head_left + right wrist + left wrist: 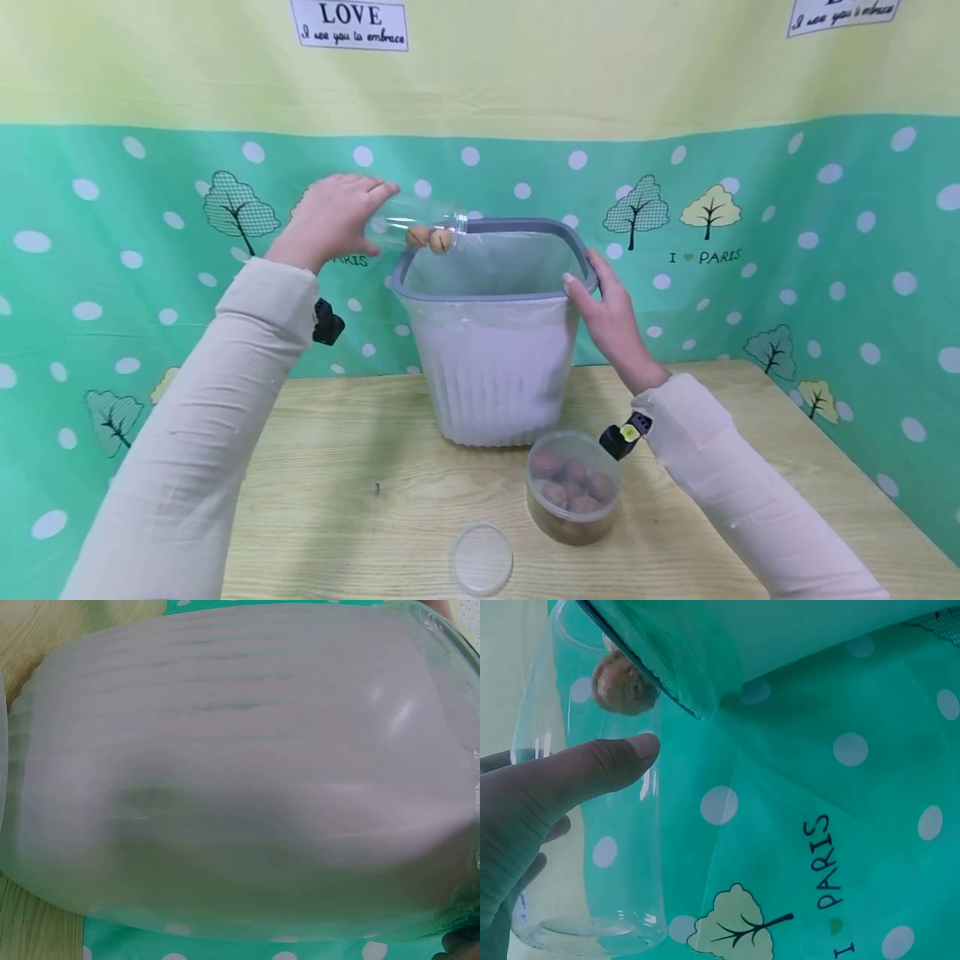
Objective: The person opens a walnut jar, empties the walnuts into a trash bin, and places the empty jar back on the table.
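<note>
In the head view my left hand [335, 218] grips a clear jar [390, 218], tipped on its side with its mouth at the left rim of the trash bin [495, 358]. Two walnuts [440, 241] lie near the jar's mouth. The left wrist view shows the thumb [604, 766] along the jar wall and one walnut [624, 684] close to the bin's edge. My right hand [609, 312] holds the grey rim at the bin's right side, thumb in front. A thin clear bag lines the white, ribbed bin. In the right wrist view the bin wall [240, 772] fills the frame.
A round clear tub [573, 527] of several brown balls, walnuts by their look, stands in front of the bin, below my right wrist. Nearer lies a round translucent lid [482, 560]. A dotted green curtain [480, 179] hangs behind the wooden table [337, 467].
</note>
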`<action>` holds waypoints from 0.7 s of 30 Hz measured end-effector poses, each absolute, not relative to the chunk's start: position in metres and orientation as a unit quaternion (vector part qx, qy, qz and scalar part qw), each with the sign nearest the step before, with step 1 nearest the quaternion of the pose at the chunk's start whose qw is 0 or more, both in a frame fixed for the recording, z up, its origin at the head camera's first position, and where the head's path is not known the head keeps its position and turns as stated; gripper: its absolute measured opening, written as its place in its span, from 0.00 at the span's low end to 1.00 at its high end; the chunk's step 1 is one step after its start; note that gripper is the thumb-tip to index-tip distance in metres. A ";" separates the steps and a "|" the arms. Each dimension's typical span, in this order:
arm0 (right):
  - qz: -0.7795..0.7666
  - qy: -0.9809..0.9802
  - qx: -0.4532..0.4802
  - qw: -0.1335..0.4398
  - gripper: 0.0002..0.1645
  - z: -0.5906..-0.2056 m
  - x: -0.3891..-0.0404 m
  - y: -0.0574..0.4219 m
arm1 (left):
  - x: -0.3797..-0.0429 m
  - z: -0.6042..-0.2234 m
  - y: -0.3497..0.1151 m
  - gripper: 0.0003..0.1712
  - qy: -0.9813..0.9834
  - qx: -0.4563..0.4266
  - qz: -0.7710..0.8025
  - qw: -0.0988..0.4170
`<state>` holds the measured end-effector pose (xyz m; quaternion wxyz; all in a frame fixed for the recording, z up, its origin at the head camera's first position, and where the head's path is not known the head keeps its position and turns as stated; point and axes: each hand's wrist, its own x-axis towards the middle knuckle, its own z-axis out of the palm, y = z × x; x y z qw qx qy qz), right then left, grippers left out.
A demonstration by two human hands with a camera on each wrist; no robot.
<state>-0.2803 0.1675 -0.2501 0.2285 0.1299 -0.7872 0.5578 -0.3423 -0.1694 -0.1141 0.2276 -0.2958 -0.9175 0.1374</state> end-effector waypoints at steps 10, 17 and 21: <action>0.556 -0.791 0.128 0.222 0.40 -0.250 -0.280 0.168 | -0.339 -0.110 -0.168 0.51 -0.920 -0.291 0.136 0.223; 0.556 -0.792 0.124 0.218 0.41 -0.250 -0.281 0.168 | -0.339 -0.109 -0.169 0.50 -0.927 -0.287 0.117 0.209; 0.554 -0.792 0.127 0.222 0.41 -0.249 -0.279 0.167 | -0.340 -0.108 -0.169 0.51 -0.924 -0.289 0.127 0.217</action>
